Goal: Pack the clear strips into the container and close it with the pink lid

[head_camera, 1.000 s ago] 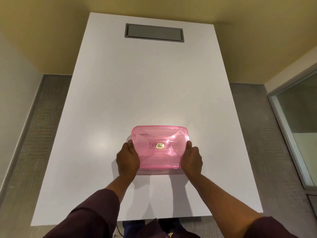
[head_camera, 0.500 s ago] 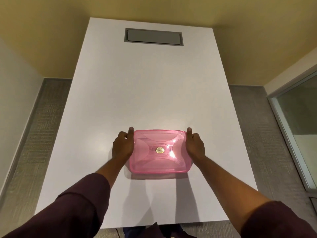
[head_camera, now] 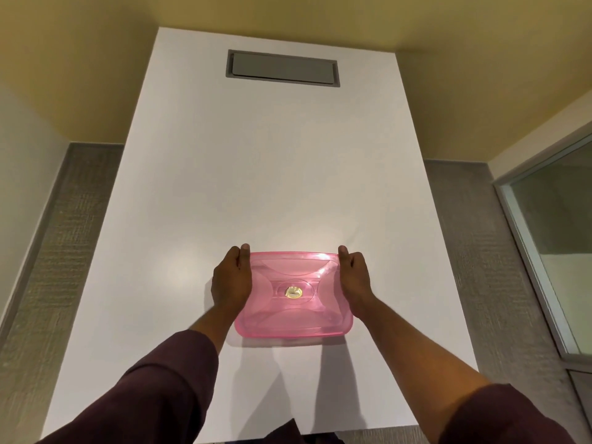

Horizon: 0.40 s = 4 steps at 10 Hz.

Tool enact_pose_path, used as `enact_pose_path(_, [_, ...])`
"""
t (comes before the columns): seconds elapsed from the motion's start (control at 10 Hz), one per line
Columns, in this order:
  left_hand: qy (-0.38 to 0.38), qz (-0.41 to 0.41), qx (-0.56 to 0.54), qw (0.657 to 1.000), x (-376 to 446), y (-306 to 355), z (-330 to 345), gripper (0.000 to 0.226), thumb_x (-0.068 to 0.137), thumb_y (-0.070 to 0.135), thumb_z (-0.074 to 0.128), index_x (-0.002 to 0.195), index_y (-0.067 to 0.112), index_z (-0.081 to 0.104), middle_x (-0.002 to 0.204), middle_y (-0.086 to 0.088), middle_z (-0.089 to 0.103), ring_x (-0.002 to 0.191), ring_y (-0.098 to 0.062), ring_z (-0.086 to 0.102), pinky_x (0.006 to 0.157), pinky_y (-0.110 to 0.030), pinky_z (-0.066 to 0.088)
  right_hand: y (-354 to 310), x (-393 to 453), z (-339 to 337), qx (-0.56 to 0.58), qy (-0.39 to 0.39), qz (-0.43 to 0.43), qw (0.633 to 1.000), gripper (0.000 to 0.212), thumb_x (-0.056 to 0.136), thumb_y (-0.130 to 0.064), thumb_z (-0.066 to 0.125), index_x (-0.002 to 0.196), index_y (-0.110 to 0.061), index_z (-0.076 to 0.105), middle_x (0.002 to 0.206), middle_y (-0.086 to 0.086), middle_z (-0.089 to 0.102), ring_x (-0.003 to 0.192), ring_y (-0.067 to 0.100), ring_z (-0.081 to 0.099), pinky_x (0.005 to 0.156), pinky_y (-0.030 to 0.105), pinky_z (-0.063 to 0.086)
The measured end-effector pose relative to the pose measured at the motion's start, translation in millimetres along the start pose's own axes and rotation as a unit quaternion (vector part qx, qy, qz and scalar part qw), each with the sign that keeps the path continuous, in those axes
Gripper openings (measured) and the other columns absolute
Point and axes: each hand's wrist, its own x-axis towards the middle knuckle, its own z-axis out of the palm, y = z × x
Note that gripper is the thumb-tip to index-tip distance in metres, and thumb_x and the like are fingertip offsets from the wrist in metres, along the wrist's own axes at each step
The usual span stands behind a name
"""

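The pink lid [head_camera: 293, 294] sits flat on the white bench [head_camera: 272, 174], near the bench's front edge and roughly centred across its width. It is translucent, rectangular with rounded corners, and carries a small gold sticker [head_camera: 293, 292] at its middle. The container under it cannot be made out through the pink plastic, and no clear strips can be told apart inside.

The left hand [head_camera: 231, 280] lies against the lid's left short side, palm turned inward, its grip pressed to the edge with the fingers extended along it and the fingertips [head_camera: 245, 248] reaching the far left corner. The right hand [head_camera: 354, 280] mirrors it on the right short side, its grip likewise pressed flat to the edge, the fingertips at the far right corner. The lid lies squarely between the two hands, touched on both sides. Dark maroon sleeves [head_camera: 166, 389] cover the upper forearms.

Far across the bench, a grey rectangular hatch [head_camera: 282, 68] is set into the surface, well apart from the lid.
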Motion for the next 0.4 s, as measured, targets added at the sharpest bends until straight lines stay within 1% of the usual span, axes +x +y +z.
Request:
enact_pose_path(0.1, [-0.007,-0.001,0.038,0.999,-0.6,2.7,-1.4,0.049,0.100,0.058,0.029,0.071,0.019,0.035,0.062,-0.002,0.053,0.064,-0.032,0.051,0.056,-0.035,0.037,-4.6,-3.2,-4.0,-0.005,-0.014,0.021,1.000,0.044,0.099,-0.058,0.043,0.082,-0.017,0.041,0.077,-0.003,0.047,0.071,0.017,0.045,0.065,0.033,0.038])
enact_pose_path(0.2, [-0.041,0.012,0.114,0.993,-1.5,8.4,-8.0,0.047,0.101,0.055,0.026,0.086,0.015,0.044,0.080,-0.012,0.063,0.077,-0.039,0.059,0.065,-0.040,0.046,-12.0,-7.8,-10.8,-0.049,-0.036,0.024,0.998,0.048,0.098,-0.060,0.042,0.105,-0.014,0.053,0.093,0.001,0.060,0.086,0.023,0.056,0.078,0.038,0.047])
enact_pose_path(0.3, [-0.071,0.042,0.198,0.977,-2.3,16.0,-19.4,0.049,0.101,0.054,0.028,0.103,0.010,0.051,0.098,-0.015,0.064,0.094,-0.039,0.062,0.077,-0.047,0.053,-23.8,-10.2,-17.0,-0.119,-0.038,0.007,0.992,0.048,0.100,-0.054,0.043,0.125,-0.014,0.054,0.123,0.013,0.062,0.109,0.032,0.059,0.098,0.044,0.048])
enact_pose_path(0.4, [-0.089,0.058,0.242,0.965,-6.4,27.7,-32.0,0.049,0.100,0.055,0.033,0.118,0.014,0.055,0.113,-0.010,0.061,0.109,-0.033,0.058,0.082,-0.045,0.051,-35.3,-19.5,-22.2,-0.221,-0.052,-0.039,0.973,0.057,0.100,-0.053,0.044,0.144,-0.018,0.043,0.145,0.014,0.048,0.131,0.036,0.049,0.108,0.048,0.041])
